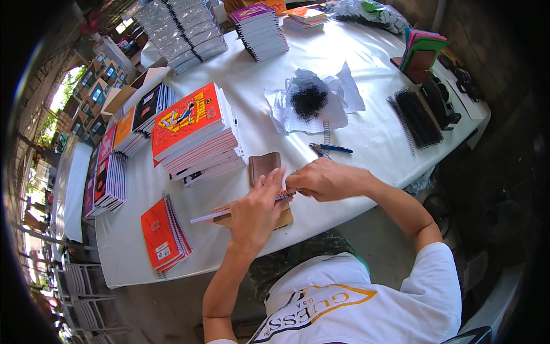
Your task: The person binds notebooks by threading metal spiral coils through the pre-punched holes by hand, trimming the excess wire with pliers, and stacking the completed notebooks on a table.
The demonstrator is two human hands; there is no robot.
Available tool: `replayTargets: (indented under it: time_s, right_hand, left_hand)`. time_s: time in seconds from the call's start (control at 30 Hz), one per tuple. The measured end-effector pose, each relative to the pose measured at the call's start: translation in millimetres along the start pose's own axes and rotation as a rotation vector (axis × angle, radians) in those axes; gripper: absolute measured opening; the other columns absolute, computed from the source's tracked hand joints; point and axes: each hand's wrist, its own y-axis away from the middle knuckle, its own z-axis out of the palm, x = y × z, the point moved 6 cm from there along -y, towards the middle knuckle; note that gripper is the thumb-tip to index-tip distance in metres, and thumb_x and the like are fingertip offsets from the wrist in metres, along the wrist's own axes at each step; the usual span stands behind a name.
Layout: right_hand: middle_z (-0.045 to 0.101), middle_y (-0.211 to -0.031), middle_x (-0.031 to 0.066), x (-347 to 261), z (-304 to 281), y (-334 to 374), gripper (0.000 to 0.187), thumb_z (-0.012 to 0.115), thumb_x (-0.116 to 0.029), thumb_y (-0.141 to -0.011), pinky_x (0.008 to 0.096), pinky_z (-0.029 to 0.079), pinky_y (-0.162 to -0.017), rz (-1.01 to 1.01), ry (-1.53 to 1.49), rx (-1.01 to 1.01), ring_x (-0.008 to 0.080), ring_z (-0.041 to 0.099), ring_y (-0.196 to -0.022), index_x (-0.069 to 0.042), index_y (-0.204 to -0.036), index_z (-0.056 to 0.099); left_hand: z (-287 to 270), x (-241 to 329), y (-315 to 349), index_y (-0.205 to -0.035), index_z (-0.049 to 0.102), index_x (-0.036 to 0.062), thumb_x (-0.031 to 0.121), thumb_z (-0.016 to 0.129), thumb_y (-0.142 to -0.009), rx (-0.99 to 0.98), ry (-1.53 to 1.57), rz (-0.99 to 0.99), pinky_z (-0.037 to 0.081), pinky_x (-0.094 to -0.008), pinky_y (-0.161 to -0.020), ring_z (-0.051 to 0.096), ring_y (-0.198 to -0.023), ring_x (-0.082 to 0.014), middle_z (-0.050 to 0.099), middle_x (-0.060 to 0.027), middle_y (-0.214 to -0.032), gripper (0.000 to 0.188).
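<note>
My left hand point(256, 211) grips a notebook point(209, 217) held edge-on near the table's front edge, its thin page edge showing on the left. My right hand point(327, 179) is closed in a pinch at the notebook's right end; what the fingertips hold is hidden. Under the notebook lies a tan board point(285, 218). Just beyond my left hand sits a brown block point(264, 166). Blue-handled cutters point(335, 148) lie past my right hand, beside a loose spiral coil point(326, 132).
Left of my hands stand a tall stack of red-covered notebooks point(192, 123) and a small red pile point(163, 235). Black clippings point(309, 103) heap on crumpled paper point(344, 112). Black coils point(417, 119) lie at right by a tape dispenser point(440, 103). More notebooks point(260, 34) stand at the back.
</note>
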Motion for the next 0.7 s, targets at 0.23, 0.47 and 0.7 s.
replayTargets:
  time_s: [0.23,0.47,0.7]
  right_hand:
    - [0.061,-0.114,0.0177,106,20,-46,0.016,0.065,-0.014,-0.086,0.0400,0.050,-0.085,0.222,-0.016,-0.024,0.0282,0.062,-0.104,0.000,-0.092,0.061]
    - [0.057,-0.110,0.0209,135,75,-77,0.054,0.073,-0.033,-0.074,0.0451,0.050,-0.085,0.158,0.128,-0.134,0.0390,0.062,-0.097,-0.007,-0.116,0.051]
    - [0.067,-0.119,0.0153,59,0,-46,0.042,0.063,-0.028,-0.085,0.0322,0.048,-0.089,0.006,-0.618,-0.369,0.0243,0.065,-0.102,-0.001,-0.117,0.068]
  left_hand:
    - [4,1,-2,-0.141,0.046,0.0137,0.048,0.057,-0.090,-0.158,-0.244,0.027,0.058,-0.0403,-0.073,0.066,-0.104,-0.0329,0.059,-0.0080,-0.132,0.063]
    - [-6,-6,6,-0.150,0.030,0.0102,0.038,0.075,-0.075,0.182,-0.155,0.033,0.054,-0.0412,-0.085,0.064,-0.105,-0.0364,0.052,-0.0157,-0.139,0.092]
    - [-12,-22,8,-0.151,0.026,0.0069,0.036,0.084,-0.063,0.291,-0.037,-0.121,0.053,-0.0419,-0.086,0.064,-0.103,-0.0390,0.050,-0.0135,-0.141,0.109]
